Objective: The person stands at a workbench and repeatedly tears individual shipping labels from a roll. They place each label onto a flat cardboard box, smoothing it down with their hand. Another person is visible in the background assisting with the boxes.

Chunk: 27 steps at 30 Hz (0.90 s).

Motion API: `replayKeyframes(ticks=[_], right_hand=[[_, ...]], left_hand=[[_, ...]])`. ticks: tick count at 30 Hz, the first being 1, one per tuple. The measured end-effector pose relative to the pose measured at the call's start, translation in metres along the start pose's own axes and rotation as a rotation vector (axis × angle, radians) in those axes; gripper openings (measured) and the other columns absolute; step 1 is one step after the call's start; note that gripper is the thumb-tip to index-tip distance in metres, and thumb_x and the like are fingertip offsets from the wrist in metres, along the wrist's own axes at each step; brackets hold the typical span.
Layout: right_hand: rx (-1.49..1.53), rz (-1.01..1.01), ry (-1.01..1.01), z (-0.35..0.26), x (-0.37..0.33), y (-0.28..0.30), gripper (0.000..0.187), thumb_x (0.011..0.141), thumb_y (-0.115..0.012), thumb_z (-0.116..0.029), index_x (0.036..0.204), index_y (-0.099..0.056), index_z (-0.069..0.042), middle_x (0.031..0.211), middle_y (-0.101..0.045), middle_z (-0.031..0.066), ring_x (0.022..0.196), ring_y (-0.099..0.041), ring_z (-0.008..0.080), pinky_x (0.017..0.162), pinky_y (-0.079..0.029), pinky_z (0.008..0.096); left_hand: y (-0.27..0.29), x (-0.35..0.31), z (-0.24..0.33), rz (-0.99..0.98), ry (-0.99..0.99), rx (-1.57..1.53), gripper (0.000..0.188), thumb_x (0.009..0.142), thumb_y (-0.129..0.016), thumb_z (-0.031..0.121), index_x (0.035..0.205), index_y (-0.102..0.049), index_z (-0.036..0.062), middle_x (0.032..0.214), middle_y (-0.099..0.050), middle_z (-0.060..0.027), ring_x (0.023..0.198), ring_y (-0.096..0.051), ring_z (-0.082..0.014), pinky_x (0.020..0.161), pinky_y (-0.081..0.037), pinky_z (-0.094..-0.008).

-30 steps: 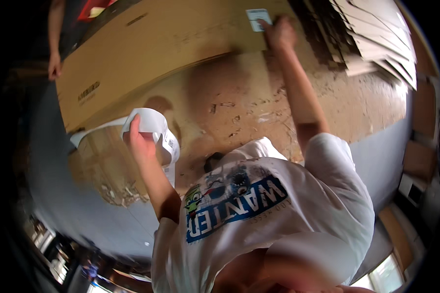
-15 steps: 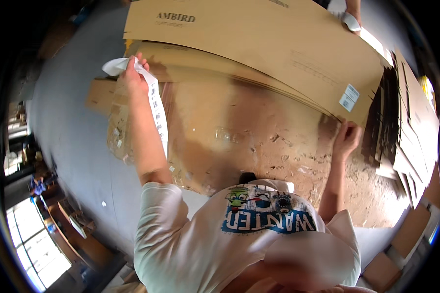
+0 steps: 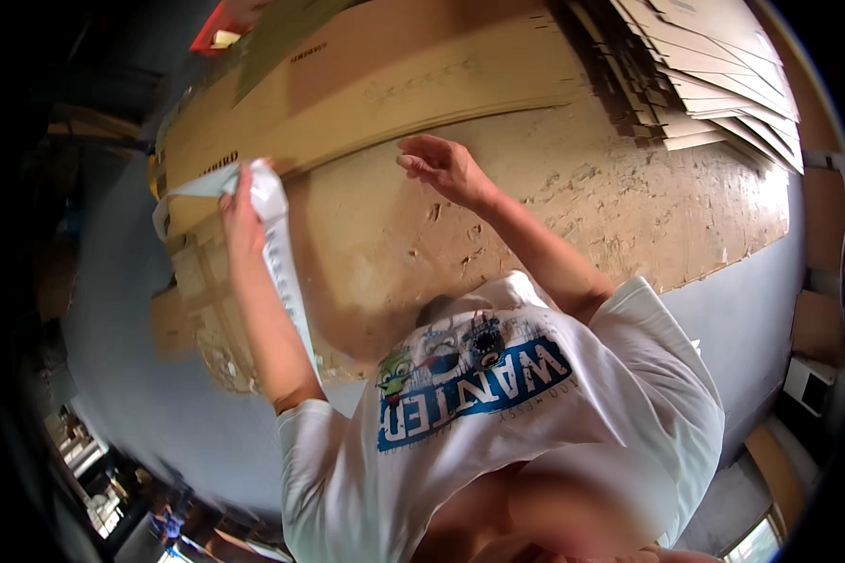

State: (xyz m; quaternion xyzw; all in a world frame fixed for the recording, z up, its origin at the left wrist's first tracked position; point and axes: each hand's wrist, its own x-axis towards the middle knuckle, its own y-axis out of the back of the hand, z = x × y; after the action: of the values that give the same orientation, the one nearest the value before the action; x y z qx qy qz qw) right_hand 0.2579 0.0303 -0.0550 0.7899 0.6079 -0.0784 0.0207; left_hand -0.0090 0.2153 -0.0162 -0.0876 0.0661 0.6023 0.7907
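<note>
Label strip (image 3: 284,272) hangs from our left hand (image 3: 242,211), white and ribbon-like, with a row of small dark marks along it. Our left grip is closed on it, thumb and fingers pinching a folded part over the near left corner of the flat carton (image 3: 422,84), which we take as our landmark. One length drops from that corner toward our body, beside our left forearm; another curves out past the carton's left end. We cannot tell whether that hand or the strip touches the carton.

Our right hand (image 3: 446,169) is just off the carton's near long edge, about midway along it. That grip is unclosed and holds nothing, the fingers loosely bent and pointing toward the left.

The flat carton is brown, with dark print toward its left end, and other sheets seem to lie beneath its near edge. It rests on the worktop (image 3: 535,206), whose scuffed, pitted brown surface shows on our side of the carton. Beyond the carton's right end we see a stack of cardboard sheets (image 3: 723,75), their edges unevenly fanned. Past its far left corner sits a red container (image 3: 218,28) with something pale inside, too small to make out. Nearer us than the carton is our white T-shirt (image 3: 535,450), with cartoon figures above a blue band.
</note>
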Motion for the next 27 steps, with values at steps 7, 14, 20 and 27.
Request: replayKeyframes(ticks=[7, 14, 20, 27], right_hand=[[0.527, -0.255, 0.233, -0.054, -0.037, -0.052, 0.066, 0.079, -0.069, -0.002, 0.135, -0.033, -0.004, 0.098, -0.061, 0.0065, 0.09, -0.058, 0.0137, 0.08, -0.048, 0.0278], [0.35, -0.143, 0.289, -0.068, -0.062, -0.031, 0.036, 0.082, -0.064, 0.002, 0.116, -0.054, -0.004, 0.089, -0.062, 0.0019, 0.082, -0.057, 0.0065, 0.074, -0.047, 0.0225], [0.429, -0.219, 0.177, -0.072, -0.07, -0.006, 0.034, 0.082, -0.064, 0.0, 0.115, -0.055, -0.004, 0.087, -0.065, 0.0024, 0.081, -0.059, 0.0067, 0.072, -0.048, 0.0207], [0.265, -0.061, 0.254, -0.054, -0.068, -0.008, 0.023, 0.082, -0.063, 0.001, 0.105, -0.064, -0.002, 0.087, -0.066, 0.0039, 0.081, -0.061, 0.0098, 0.074, -0.05, 0.0228]], left_hand=[[-0.117, -0.086, 0.064, -0.3, 0.035, -0.082, 0.042, 0.091, -0.056, 0.033, 0.11, -0.057, -0.0045, 0.096, -0.064, -0.0115, 0.084, -0.062, -0.0159, 0.073, -0.052, -0.0287], [-0.118, -0.108, 0.047, -0.268, 0.282, -0.243, 0.039, 0.087, -0.061, 0.031, 0.106, -0.058, -0.003, 0.097, -0.062, -0.0072, 0.086, -0.061, -0.0142, 0.071, -0.051, -0.0267], [-0.139, -0.122, 0.034, -0.283, 0.253, -0.251, 0.023, 0.079, -0.062, 0.007, 0.097, -0.059, -0.006, 0.091, -0.063, -0.0112, 0.081, -0.062, -0.0178, 0.068, -0.052, -0.0288], [-0.138, -0.114, 0.011, -0.323, 0.437, -0.303, 0.021, 0.08, -0.059, 0.007, 0.096, -0.058, -0.0064, 0.09, -0.063, -0.0121, 0.079, -0.063, -0.0212, 0.069, -0.053, -0.0345]])
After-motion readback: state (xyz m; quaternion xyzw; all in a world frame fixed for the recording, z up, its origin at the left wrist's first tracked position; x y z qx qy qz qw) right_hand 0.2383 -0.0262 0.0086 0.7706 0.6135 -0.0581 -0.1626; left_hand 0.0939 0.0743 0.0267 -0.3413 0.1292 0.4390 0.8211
